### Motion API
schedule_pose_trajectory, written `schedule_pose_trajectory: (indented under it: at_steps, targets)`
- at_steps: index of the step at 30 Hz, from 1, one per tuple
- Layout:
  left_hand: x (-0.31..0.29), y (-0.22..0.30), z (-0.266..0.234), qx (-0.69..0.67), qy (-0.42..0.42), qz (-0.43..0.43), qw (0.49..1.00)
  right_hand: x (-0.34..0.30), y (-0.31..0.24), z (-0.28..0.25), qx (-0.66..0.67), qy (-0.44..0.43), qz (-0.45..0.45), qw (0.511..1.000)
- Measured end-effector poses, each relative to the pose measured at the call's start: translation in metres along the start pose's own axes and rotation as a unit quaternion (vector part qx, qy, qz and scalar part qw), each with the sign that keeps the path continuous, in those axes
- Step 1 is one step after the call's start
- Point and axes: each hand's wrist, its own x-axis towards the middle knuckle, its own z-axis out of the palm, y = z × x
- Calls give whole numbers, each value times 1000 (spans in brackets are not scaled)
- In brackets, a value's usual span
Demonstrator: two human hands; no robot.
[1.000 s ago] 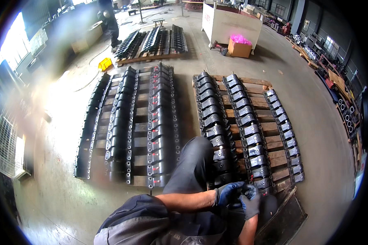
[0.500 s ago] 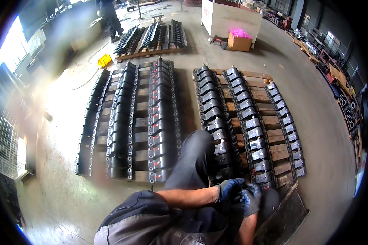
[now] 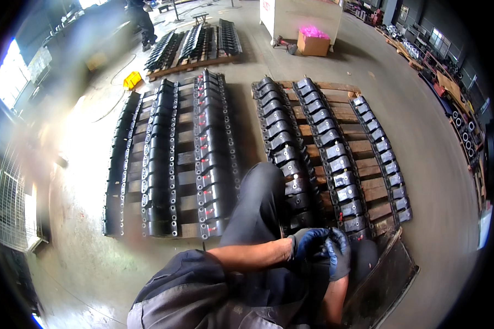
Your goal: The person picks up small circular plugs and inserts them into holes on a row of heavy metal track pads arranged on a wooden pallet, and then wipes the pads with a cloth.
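Note:
My left hand (image 3: pixel 308 244), in a dark glove with blue on it, is closed in front of my knees. Beside it, my right hand (image 3: pixel 339 256) wears a matching glove, its fingers curled toward the left ones. The fingertips of both meet, and whatever lies between them is hidden or too small to make out. Just beyond the hands stand rows of black ribbed metal parts (image 3: pixel 346 193) with bolt holes along their edges. They lie on a wooden pallet (image 3: pixel 376 181). One row runs close by my raised knee (image 3: pixel 260 183).
A second pallet (image 3: pixel 186 202) to the left carries more black rows, some with red marks. Right of my hands leans a dark, worn open box (image 3: pixel 387 279). Farther off are a yellow bin (image 3: pixel 132 80), a cardboard box (image 3: pixel 313 45) with pink wrap, another loaded pallet (image 3: pixel 195 67) and a standing person (image 3: pixel 142 24).
The view has tilted a little, so the pallets sit slightly higher in the picture. Both hands stay together, shifted a touch, their fingers still meeting.

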Motion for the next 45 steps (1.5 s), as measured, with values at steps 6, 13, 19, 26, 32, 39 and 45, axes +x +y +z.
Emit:
schedule_pose_trajectory:
  at_steps: [6,13,19,26,32,39,45]
  targets:
    - [2,-3,-13,79,-148,60,984,-4,-2,-11,-17,-31,17,999]
    - [-4,-2,-10,154,-152,67,974,-5,5,-14,-35,-2,13,999]
    - [-5,-5,-14,26,-38,-41,998,-1,20,-15,-71,-6,-47,996]
    - [-10,-2,-1,-9,-2,-61,998,-2,2,-8,-330,28,-101,938]
    - [-10,-11,-9,221,-30,116,968,-3,-6,-10,-288,-38,-106,951]
    - [-10,-5,-6,103,-5,28,994,4,7,-31,-135,-34,-14,990]
    - [-4,-3,-22,607,-63,268,745,12,7,-41,-139,-37,2,990]
